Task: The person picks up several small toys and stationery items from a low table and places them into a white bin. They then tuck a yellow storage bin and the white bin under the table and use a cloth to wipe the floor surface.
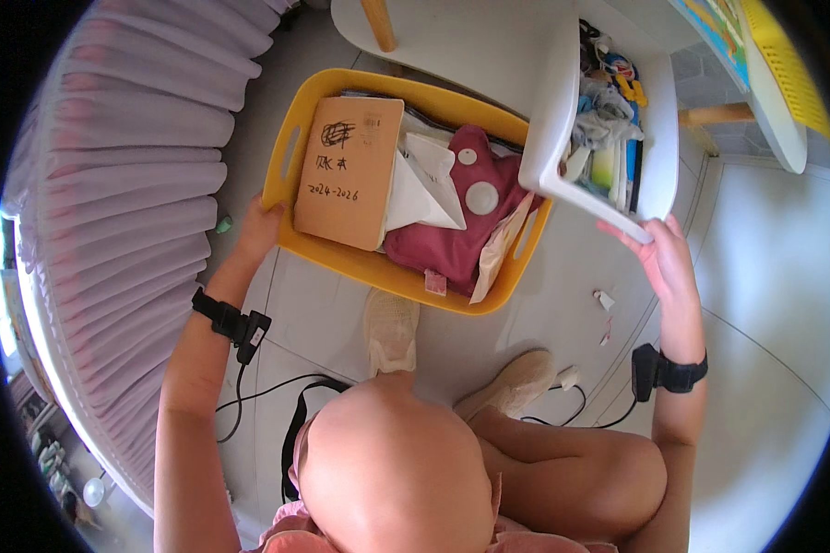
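My left hand [260,230] is closed on the left front corner of a yellow plastic basket [415,288] on the floor. In it lie a brown-covered notebook [350,175] with handwriting on the cover, folded white paper [429,189] and a maroon cloth item with white dots [447,240]. To the right, a white drawer [609,210] stands pulled out, full of small odds and ends, its near corner over the basket's right edge. My right hand [666,258] grips the drawer's front edge, fingers partly hidden by it.
A pleated lilac curtain [148,184] hangs along the left. White furniture with wooden legs [378,26] stands at the back. Paper scraps [604,300] and black cables [576,410] lie on the tiled floor near my shoes [512,382].
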Available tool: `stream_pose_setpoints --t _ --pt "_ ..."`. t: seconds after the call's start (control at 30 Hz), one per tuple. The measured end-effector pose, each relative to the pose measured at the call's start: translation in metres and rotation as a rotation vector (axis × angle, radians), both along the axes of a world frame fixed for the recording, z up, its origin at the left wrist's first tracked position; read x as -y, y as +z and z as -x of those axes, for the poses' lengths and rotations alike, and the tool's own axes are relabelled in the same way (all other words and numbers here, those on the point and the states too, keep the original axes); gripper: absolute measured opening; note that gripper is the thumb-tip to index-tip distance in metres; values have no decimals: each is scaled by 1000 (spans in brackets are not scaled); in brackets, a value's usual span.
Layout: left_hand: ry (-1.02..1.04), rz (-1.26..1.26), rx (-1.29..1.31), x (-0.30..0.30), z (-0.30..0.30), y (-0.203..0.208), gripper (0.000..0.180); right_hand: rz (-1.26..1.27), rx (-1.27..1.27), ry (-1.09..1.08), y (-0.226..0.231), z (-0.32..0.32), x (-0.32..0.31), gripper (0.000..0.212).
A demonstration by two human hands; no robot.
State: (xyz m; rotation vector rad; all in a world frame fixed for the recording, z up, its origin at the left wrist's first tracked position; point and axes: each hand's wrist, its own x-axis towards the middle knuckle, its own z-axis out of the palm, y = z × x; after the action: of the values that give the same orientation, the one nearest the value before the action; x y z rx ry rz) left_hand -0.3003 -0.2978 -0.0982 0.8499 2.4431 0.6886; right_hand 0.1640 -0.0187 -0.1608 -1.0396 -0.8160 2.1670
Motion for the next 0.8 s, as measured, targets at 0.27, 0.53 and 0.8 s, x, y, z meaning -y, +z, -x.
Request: stream_pose_setpoints --t 0.27,0.53,0.8 --pt "-1 -296 78 -1 -5 -4 31 106 468 76 -31 -109 110 28" --pt "139 -245 185 8 5 -14 25 221 374 -5 -14 -177 158 25" --pt "137 -254 334 -10 -29 -16 27 209 457 -241 -12 -260 129 22"
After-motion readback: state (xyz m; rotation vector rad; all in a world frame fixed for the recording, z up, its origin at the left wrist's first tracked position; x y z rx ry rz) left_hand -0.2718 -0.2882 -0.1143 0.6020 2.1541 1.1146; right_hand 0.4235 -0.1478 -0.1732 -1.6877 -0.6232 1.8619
